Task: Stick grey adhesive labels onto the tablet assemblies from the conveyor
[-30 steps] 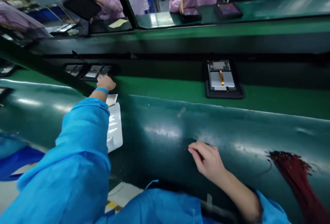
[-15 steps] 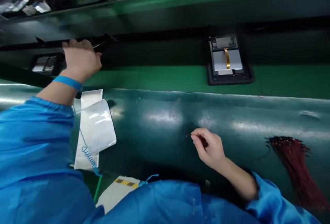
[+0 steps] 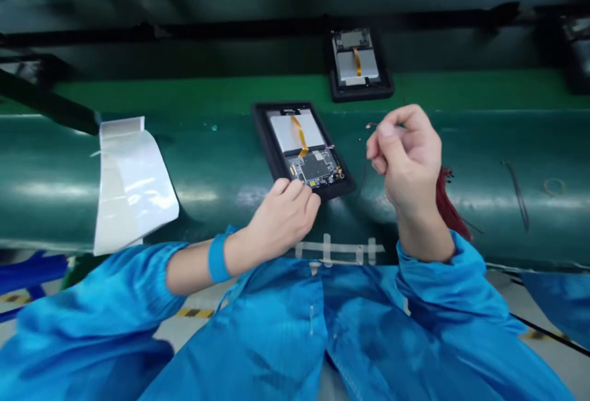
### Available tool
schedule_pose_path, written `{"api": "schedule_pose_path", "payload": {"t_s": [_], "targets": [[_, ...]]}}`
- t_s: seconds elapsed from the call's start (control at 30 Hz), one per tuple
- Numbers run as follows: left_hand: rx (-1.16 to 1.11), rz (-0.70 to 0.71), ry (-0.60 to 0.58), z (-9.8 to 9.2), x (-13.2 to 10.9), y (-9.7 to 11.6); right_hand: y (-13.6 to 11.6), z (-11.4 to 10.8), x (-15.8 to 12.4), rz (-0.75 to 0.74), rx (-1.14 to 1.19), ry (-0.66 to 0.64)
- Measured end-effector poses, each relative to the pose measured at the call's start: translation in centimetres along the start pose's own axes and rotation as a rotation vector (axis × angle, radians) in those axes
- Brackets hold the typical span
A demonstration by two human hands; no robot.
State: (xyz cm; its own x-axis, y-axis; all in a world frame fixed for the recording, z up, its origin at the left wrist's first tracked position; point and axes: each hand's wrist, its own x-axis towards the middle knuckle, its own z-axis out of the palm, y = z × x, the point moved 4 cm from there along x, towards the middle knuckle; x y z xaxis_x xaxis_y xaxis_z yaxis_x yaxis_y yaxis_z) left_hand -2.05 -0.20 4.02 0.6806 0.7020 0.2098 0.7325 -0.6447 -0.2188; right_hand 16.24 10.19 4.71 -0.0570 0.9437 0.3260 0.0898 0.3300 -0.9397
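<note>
An opened tablet in a black foam-like tray lies tilted on the green bench in front of me. Its silver battery, orange flat cable and circuit board are exposed. My left hand, a blue band at its wrist, has curled fingers closed on the tray's near edge, beside the board. To the right of the tablet, my right hand is raised in a pinch. From its fingertips sticks out a thin dark-red wire with a small light end, apart from the tablet. The rest of the wire is mostly hidden.
A second opened tablet in a black tray sits on the green strip beyond. White film sheets lie at the left. Right of my right arm are a bundle of dark-red wires, loose black wires and a ring.
My left hand has come back from the far shelf, and a tablet in its tray now lies before me. My right hand has risen, still pinching the wire. The view has shifted.
</note>
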Motion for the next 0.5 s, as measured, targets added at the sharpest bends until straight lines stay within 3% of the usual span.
{"api": "schedule_pose_path", "payload": {"t_s": [0.1, 0.17, 0.27, 0.37, 0.4, 0.43, 0.5], "targets": [[-0.098, -0.084, 0.02, 2.4, 0.5, 3.5, -1.1, -1.7, -3.5, 0.116, -0.419, -0.301], [-0.223, -0.107, 0.004, 3.5, 1.0, 3.1, -0.9, -2.5, -6.4, 0.234, -0.747, -0.48], [-0.271, -0.304, 0.018, 4.6, 2.2, -2.6, -0.3, -2.7, -9.7, 0.41, -0.976, -0.617], [-0.241, -0.554, 0.025, 5.7, 3.6, -9.4, 0.4, -1.9, -9.9, 0.443, -0.951, -0.574], [-0.256, -0.623, -0.116, 6.4, 3.6, -10.6, 0.8, -1.6, -9.4, 0.427, -0.936, -0.548], [-0.245, -0.689, -0.137, 6.5, 3.2, -11.2, 1.3, -1.5, -8.6, 0.405, -0.939, -0.514], [-0.205, -0.697, -0.168, 6.0, 1.1, -10.4, 2.5, -1.3, -6.3, 0.358, -0.987, -0.417]]}}
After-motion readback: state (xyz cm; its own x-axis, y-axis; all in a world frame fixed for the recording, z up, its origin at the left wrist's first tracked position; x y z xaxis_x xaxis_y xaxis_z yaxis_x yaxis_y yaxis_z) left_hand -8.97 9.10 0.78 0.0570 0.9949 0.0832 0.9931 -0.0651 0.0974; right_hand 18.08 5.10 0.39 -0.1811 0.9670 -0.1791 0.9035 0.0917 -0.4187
